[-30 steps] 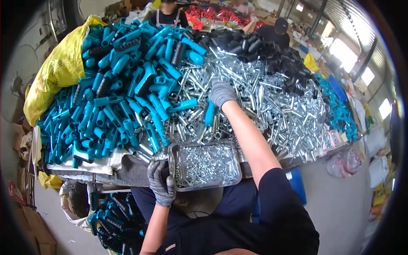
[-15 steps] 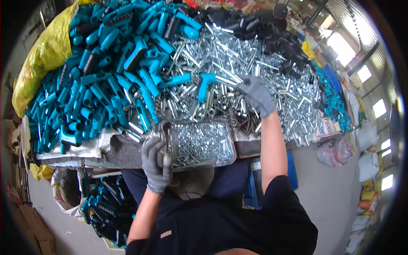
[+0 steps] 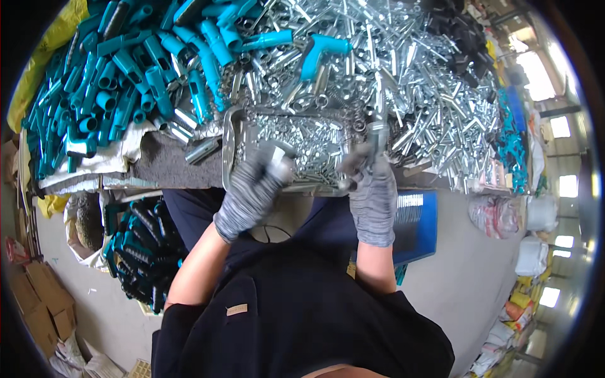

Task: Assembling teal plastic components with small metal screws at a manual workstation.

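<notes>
My left hand (image 3: 252, 189), in a grey knit glove, hovers over the near left part of a clear plastic tray (image 3: 229, 145) of small metal parts. Its fingers are bent and smeared by motion, so whether they hold anything is unclear. My right hand (image 3: 373, 195), gloved alike, is closed on a silver metal tube (image 3: 377, 129) that points up and away, just past the tray's right edge. The tube is blurred too. Beyond the tray, a teal pistol-shaped handle (image 3: 312, 58) lies on a heap of loose metal tubes (image 3: 435, 120).
Teal plastic housings (image 3: 132, 69) are piled at the left, black parts (image 3: 463, 38) at the far right. Below the table edge stand a blue bin (image 3: 416, 227) on the right and a heap of teal-and-black handles (image 3: 145, 252) on the left. Cardboard boxes (image 3: 44, 296) sit lower left.
My right hand has come back from the metal heap toward the tray, with a tube in it. My left hand has turned inward over the tray. The whole view has shifted, the table now sitting higher.
</notes>
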`<state>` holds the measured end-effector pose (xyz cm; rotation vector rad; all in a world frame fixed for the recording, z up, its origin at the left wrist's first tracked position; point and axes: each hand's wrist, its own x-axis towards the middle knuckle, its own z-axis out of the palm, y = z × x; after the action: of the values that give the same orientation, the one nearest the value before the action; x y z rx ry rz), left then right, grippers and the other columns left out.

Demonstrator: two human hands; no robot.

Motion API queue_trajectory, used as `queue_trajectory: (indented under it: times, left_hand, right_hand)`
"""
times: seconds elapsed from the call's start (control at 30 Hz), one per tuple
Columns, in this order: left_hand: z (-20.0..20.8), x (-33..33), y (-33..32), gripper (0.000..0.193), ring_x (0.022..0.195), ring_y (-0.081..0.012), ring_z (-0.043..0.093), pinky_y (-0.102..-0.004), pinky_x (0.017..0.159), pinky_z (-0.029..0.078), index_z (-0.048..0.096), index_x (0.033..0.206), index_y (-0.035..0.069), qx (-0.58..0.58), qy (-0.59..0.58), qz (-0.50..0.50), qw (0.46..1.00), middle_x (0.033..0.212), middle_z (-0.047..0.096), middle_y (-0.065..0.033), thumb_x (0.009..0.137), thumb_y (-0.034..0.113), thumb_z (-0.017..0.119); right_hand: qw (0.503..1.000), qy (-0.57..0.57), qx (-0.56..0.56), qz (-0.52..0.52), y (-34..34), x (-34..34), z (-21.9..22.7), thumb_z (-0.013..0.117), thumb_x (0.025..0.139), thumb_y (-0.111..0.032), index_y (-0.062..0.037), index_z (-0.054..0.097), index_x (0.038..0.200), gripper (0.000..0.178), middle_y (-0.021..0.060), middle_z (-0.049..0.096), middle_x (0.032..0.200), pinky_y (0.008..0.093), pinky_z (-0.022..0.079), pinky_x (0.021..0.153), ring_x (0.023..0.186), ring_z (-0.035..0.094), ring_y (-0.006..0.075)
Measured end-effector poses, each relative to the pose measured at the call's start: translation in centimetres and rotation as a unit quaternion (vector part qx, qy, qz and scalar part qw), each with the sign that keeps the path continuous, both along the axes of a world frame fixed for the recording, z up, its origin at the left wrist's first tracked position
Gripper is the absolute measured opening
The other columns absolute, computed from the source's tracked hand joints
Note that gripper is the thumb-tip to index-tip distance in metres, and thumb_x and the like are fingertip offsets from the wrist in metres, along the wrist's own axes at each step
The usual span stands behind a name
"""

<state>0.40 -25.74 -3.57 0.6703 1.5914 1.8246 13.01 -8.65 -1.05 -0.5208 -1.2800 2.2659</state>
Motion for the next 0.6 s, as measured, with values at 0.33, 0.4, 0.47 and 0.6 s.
queue_trajectory:
  times: [0.33, 0.4, 0.47, 0.6]
  left_hand:
    - [-1.1, 2.4, -1.0, 0.045, 0.088, -0.0338, 0.065, -0.0387, 0.076, 0.052, 0.058, 0.118, 0.000, 0.012, 0.184, 0.016, 0.983, 0.097, 0.065, -0.0186, 0.088, 0.031, 0.069]
    - [-1.3, 2.2, -1.5, 0.046, 0.088, -0.0339, 0.065, -0.0390, 0.077, 0.051, 0.058, 0.119, 0.000, 0.001, 0.237, 0.020, 0.971, 0.098, 0.065, -0.0185, 0.086, 0.030, 0.070]
    - [-0.3, 2.2, -1.6, 0.045, 0.087, -0.0336, 0.065, -0.0390, 0.077, 0.051, 0.058, 0.118, 0.000, -0.004, 0.232, 0.009, 0.973, 0.097, 0.065, -0.0180, 0.086, 0.030, 0.071]
    - [0.2, 2.3, -2.4, 0.040, 0.081, -0.0322, 0.064, -0.0375, 0.073, 0.051, 0.059, 0.110, 0.001, -0.009, 0.199, -0.007, 0.980, 0.090, 0.064, -0.0149, 0.086, 0.031, 0.070]
  right_hand:
    - [0.955, -0.055, 0.256, 0.142, -3.6, -1.3, 1.0, 0.069, 0.088, -0.030, 0.0053, 0.055, 0.120, 0.050, 0.0156, 0.063, 0.115, 0.0291, 0.050, 0.086, 0.096, 0.063, 0.0172]
    - [0.945, 0.011, 0.314, 0.095, -4.5, -2.0, 1.4, 0.067, 0.087, -0.044, 0.0065, 0.045, 0.133, 0.072, 0.0188, 0.056, 0.127, 0.0306, 0.049, 0.091, 0.116, 0.056, 0.0219]
    - [0.967, 0.101, 0.220, 0.078, -4.8, -1.8, 2.0, 0.062, 0.093, -0.033, 0.0051, 0.043, 0.135, 0.060, 0.0149, 0.043, 0.141, 0.0334, 0.046, 0.096, 0.114, 0.055, 0.0224]
    - [0.894, -0.007, 0.409, 0.184, -4.7, -2.0, 0.9, 0.047, 0.097, -0.048, 0.0022, 0.056, 0.127, 0.060, 0.0147, 0.052, 0.136, 0.0350, 0.040, 0.102, 0.119, 0.054, 0.0232]
